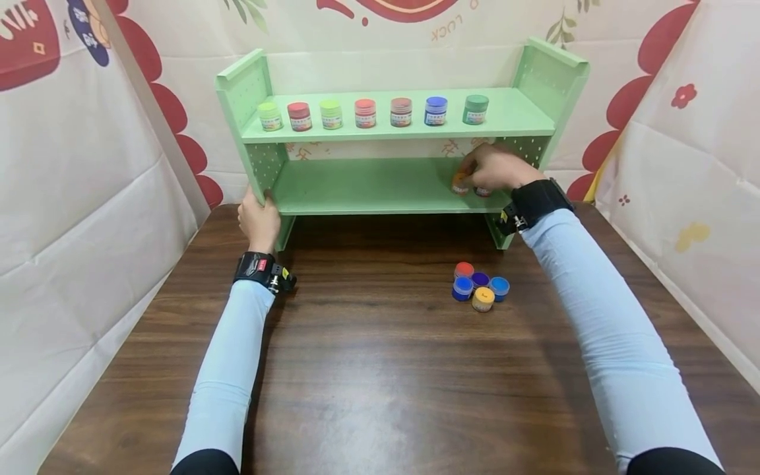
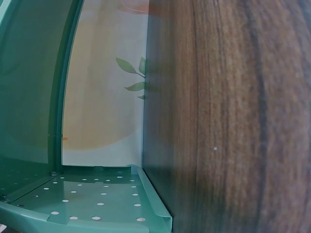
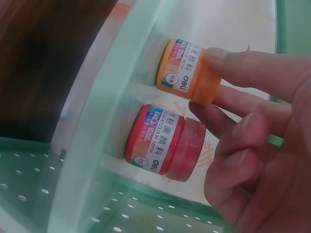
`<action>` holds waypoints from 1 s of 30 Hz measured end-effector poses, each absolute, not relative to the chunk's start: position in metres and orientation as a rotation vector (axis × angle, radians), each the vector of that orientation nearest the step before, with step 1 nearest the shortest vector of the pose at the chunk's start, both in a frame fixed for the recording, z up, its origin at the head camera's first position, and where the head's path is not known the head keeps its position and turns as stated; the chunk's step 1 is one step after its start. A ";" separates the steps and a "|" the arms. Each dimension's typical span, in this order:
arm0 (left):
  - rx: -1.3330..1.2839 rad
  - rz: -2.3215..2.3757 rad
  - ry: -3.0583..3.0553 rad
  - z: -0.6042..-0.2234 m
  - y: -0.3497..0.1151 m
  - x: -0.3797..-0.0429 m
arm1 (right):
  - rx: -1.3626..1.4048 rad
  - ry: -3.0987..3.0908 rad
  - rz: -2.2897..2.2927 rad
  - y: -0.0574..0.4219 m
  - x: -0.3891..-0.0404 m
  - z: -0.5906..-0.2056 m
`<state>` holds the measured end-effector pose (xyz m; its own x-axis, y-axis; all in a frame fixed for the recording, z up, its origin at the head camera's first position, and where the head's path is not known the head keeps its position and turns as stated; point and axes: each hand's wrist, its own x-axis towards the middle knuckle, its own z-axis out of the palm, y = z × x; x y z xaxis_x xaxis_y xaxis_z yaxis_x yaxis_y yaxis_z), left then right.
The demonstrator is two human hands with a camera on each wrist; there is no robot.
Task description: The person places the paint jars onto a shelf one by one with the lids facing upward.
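My right hand [image 1: 493,168] pinches an orange paint jar [image 3: 187,70] by its lid, upright on the lower shelf [image 1: 362,188] of a green rack. Just beside it stands a red paint jar [image 3: 165,141], mostly hidden by the hand in the head view. With its fingers curled round the rack's left side panel [image 1: 266,165], my left hand [image 1: 259,221] grips the lower edge. The left wrist view shows no part of that hand, only the perforated green panel [image 2: 92,199] and the wooden table.
Along the upper shelf [image 1: 499,125] several paint jars stand in a row, from a light green jar [image 1: 270,117] to a dark green jar [image 1: 475,109]. On the table [image 1: 368,369], several more jars cluster together, a yellow jar [image 1: 483,299] in front.
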<state>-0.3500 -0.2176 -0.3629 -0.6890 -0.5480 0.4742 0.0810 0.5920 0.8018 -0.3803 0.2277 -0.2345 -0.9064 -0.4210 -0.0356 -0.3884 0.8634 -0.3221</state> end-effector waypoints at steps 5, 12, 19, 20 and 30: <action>0.372 -1.097 -2.090 -0.362 -0.218 -0.350 | -0.653 2.937 -0.430 0.226 -0.380 -0.233; 0.377 -1.104 -2.100 -0.363 -0.218 -0.350 | -0.604 2.933 -0.422 0.226 -0.382 -0.234; 0.366 -1.094 -2.098 -0.364 -0.218 -0.350 | -0.593 2.918 -0.477 0.228 -0.381 -0.233; 0.365 -1.095 -2.098 -0.364 -0.218 -0.350 | -0.587 2.920 -0.496 0.229 -0.379 -0.232; 0.360 -1.090 -2.095 -0.363 -0.219 -0.349 | -0.754 3.215 -0.649 0.249 -0.336 -0.249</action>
<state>-0.3494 -0.2189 -0.3629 -0.6905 -0.5408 0.4804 0.0832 0.6003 0.7954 -0.3361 0.2493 -0.2489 -0.8760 -0.3795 0.2977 -0.4653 0.8275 -0.3142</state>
